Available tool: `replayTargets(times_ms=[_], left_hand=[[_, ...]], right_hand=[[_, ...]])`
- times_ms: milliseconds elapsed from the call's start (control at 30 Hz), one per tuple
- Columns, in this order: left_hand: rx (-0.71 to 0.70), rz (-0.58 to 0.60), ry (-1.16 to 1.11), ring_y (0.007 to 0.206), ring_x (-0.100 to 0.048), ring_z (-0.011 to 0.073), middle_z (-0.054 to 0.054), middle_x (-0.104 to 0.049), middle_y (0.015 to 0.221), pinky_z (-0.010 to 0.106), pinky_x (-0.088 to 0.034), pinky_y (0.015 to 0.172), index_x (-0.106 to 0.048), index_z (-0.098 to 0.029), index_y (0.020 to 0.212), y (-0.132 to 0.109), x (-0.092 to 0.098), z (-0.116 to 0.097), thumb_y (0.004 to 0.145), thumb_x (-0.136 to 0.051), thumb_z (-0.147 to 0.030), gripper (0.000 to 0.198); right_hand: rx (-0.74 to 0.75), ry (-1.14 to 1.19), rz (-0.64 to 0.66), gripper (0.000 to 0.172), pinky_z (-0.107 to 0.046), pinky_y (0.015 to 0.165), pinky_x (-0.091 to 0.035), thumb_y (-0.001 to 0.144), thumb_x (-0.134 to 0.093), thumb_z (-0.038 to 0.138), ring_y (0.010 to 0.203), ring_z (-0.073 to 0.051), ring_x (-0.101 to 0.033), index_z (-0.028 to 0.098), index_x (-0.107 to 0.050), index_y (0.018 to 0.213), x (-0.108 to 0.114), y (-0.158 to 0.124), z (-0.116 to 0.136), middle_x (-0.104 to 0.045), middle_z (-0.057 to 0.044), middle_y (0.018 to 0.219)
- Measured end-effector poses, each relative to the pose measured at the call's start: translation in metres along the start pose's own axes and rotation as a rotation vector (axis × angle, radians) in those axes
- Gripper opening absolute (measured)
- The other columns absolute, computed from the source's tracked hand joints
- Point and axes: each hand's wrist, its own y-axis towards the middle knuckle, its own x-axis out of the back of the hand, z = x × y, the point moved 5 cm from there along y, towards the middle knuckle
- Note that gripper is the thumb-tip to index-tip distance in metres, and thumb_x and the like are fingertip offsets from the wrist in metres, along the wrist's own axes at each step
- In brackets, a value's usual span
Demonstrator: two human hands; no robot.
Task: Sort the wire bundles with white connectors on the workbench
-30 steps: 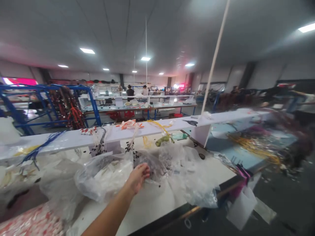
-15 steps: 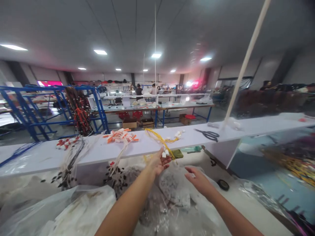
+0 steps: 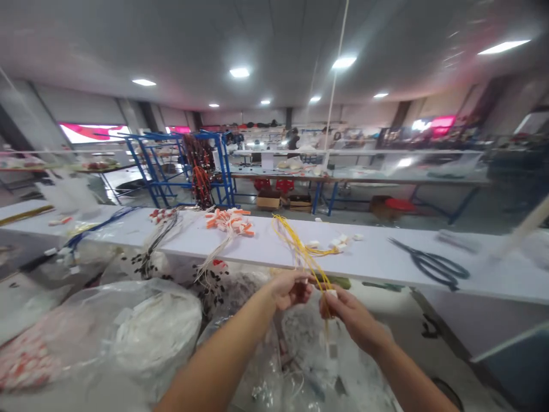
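Yellow wires (image 3: 300,247) lie as one bundle across the long white shelf (image 3: 369,260) and hang over its near edge, down between the two hands. On the shelf I count four wire bundles: a blue one (image 3: 96,228), one with red and white plugs (image 3: 162,216), one with orange plugs (image 3: 229,220) and the yellow one, plus one pair of black scissors (image 3: 433,266). Two clear plastic bags (image 3: 141,320) of parts are plain on the table below; others are too crumpled to count. The left hand (image 3: 291,288) is curled shut, pinching the yellow strands near a small white plug. The right hand (image 3: 349,313) is also closed, its thumb and fingers clamped on another white plug (image 3: 331,293) on the same strands. Half a second ago the left hand was open under the wires at the shelf edge and the right hand hovered empty with its fingers spread; now both grip the wires, close together. The view has also swung left.
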Motion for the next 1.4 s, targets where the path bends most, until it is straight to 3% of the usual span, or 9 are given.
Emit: replayTargets(times_ms=[100,167,233,367,500,733,867,1067,1400], left_hand=[[0.008,0.145,0.153,0.043,-0.053,0.0156,0.001,-0.059,0.054,0.023,-0.04,0.046,-0.046,-0.016,0.124,-0.026,-0.007,0.018,0.076,-0.053,-0.029,0.051],[0.018,0.207,0.282,0.052,-0.058,0.0172,0.004,-0.063,0.063,0.025,-0.043,0.051,-0.046,-0.018,0.12,-0.044,-0.013,0.038,0.076,-0.056,-0.033,0.047],[-0.02,0.111,0.38,0.062,-0.059,0.0151,0.007,-0.064,0.075,0.024,-0.044,0.057,-0.053,-0.016,0.1,-0.055,-0.016,0.056,0.074,-0.064,-0.04,0.037],[-0.162,-0.095,0.477,0.066,-0.053,0.011,0.006,-0.06,0.083,0.022,-0.042,0.06,-0.058,-0.012,0.086,-0.056,-0.029,0.075,0.076,-0.056,-0.066,0.055],[-0.229,-0.091,0.304,0.064,-0.052,0.0123,0.008,-0.062,0.081,0.024,-0.043,0.06,-0.062,-0.011,0.098,-0.049,-0.04,0.077,0.078,-0.037,-0.078,0.074],[-0.213,-0.195,0.108,0.082,-0.057,0.0177,0.01,-0.064,0.09,0.028,-0.046,0.073,-0.066,-0.011,0.098,-0.042,-0.025,0.077,0.074,-0.052,-0.074,0.069],[-0.146,-0.168,0.034,0.07,-0.055,0.0143,0.008,-0.064,0.089,0.025,-0.044,0.064,-0.065,-0.012,0.102,-0.04,-0.021,0.078,0.071,-0.06,-0.071,0.067],[-0.069,-0.157,-0.039,0.06,-0.055,0.0129,0.009,-0.063,0.074,0.022,-0.039,0.056,-0.064,-0.009,0.082,-0.043,-0.013,0.075,0.071,-0.037,-0.084,0.081],[-0.053,-0.049,0.113,0.065,-0.056,0.0128,0.01,-0.066,0.093,0.022,-0.04,0.055,-0.069,-0.011,0.097,-0.051,-0.01,0.064,0.076,-0.06,-0.036,0.034]], right_hand=[[-0.148,0.412,-0.037,0.037,-0.019,0.044,-0.031,0.082,-0.058,0.051,0.048,-0.008,-0.042,0.019,-0.057,0.1,0.016,-0.009,0.005,-0.051,0.004,0.06],[-0.206,0.527,-0.043,0.037,-0.017,0.039,-0.027,0.077,-0.065,0.046,0.045,-0.005,-0.04,0.019,-0.057,0.101,0.02,-0.01,0.006,-0.051,0.004,0.061],[-0.24,0.584,-0.046,0.038,-0.015,0.041,-0.031,0.073,-0.072,0.039,0.047,-0.004,-0.044,0.019,-0.056,0.102,0.017,-0.011,0.006,-0.054,0.003,0.066],[-0.243,0.604,0.093,0.037,-0.019,0.055,-0.044,0.072,-0.075,0.031,0.058,-0.007,-0.054,0.018,-0.056,0.101,-0.004,-0.014,0.007,-0.059,0.001,0.074],[-0.221,0.585,0.171,0.038,-0.022,0.057,-0.044,0.072,-0.075,0.03,0.064,-0.009,-0.055,0.021,-0.055,0.103,-0.014,-0.014,0.002,-0.057,0.002,0.079],[-0.199,0.521,0.116,0.041,-0.022,0.06,-0.044,0.068,-0.077,0.027,0.065,-0.008,-0.055,0.02,-0.055,0.102,-0.015,-0.008,-0.003,-0.057,0.003,0.082],[-0.206,0.504,0.088,0.041,-0.022,0.06,-0.044,0.068,-0.077,0.028,0.064,-0.008,-0.053,0.02,-0.056,0.102,-0.016,-0.007,-0.005,-0.056,0.003,0.083],[-0.228,0.515,0.065,0.042,-0.023,0.059,-0.045,0.073,-0.073,0.031,0.062,-0.006,-0.053,0.023,-0.054,0.11,-0.016,-0.008,-0.013,-0.055,0.003,0.091],[-0.206,0.507,0.031,0.047,-0.027,0.061,-0.047,0.074,-0.073,0.036,0.067,-0.013,-0.059,0.022,-0.05,0.112,-0.014,-0.009,-0.008,-0.059,0.001,0.086]])
